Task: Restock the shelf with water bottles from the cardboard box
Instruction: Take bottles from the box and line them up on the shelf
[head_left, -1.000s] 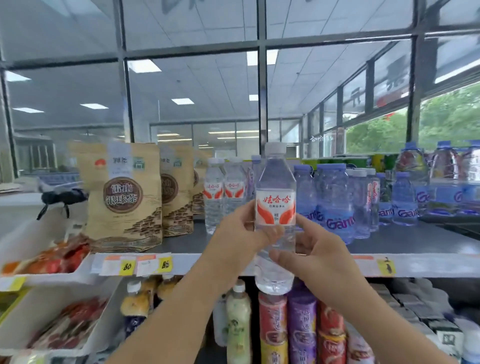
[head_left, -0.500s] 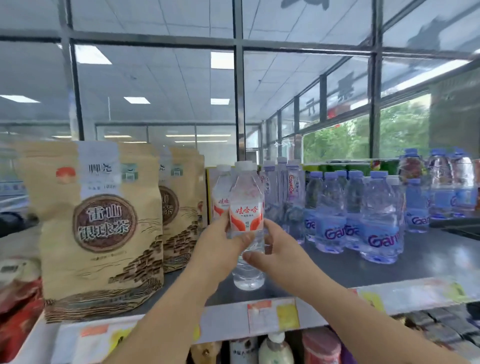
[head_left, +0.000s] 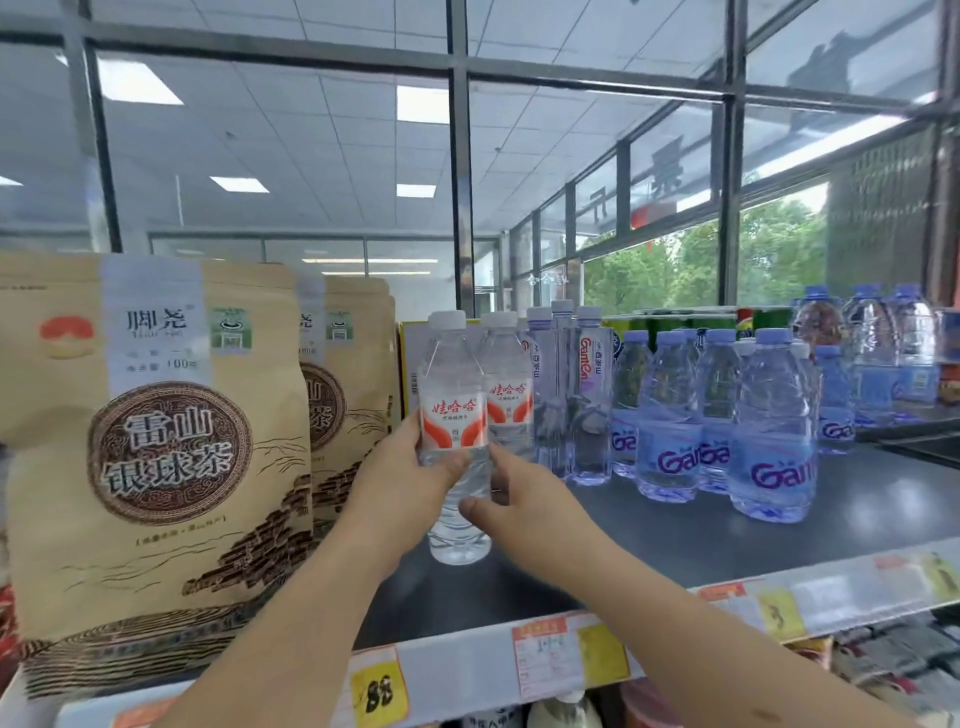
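Shop windows and a tiled ceiling with light panels fill the background, and below them runs the dark grey shelf (head_left: 727, 545) where the work is happening.

Both hands are closed around one water bottle (head_left: 452, 415). The left hand (head_left: 400, 483) wraps it from the left at the lower edge of the red-and-white label, thumb across the front. The right hand (head_left: 524, 499) pinches the clear body lower down from the right, thumb forward and fingers behind. The bottle stands upright, cap up, its long axis vertical, directly ahead of both hands and between them. Its base is down at the shelf surface; whether it already rests there or hangs just above cannot be told.

Just behind and to the right stands a matching bottle (head_left: 506, 395) of the same brand, touching or nearly touching the held one. By my reading the placement is nearly done, and what remains is to settle the base in line in front of that twin and let go, the left hand being the higher and firmer grip.

Further right come tall slim bottles (head_left: 587, 395), then blue-labelled bottles (head_left: 769, 441). Tea bags (head_left: 156, 441) stand close on the left, leaving a narrow slot. Price tags (head_left: 545, 654) line the shelf edge. No cardboard box is in view.
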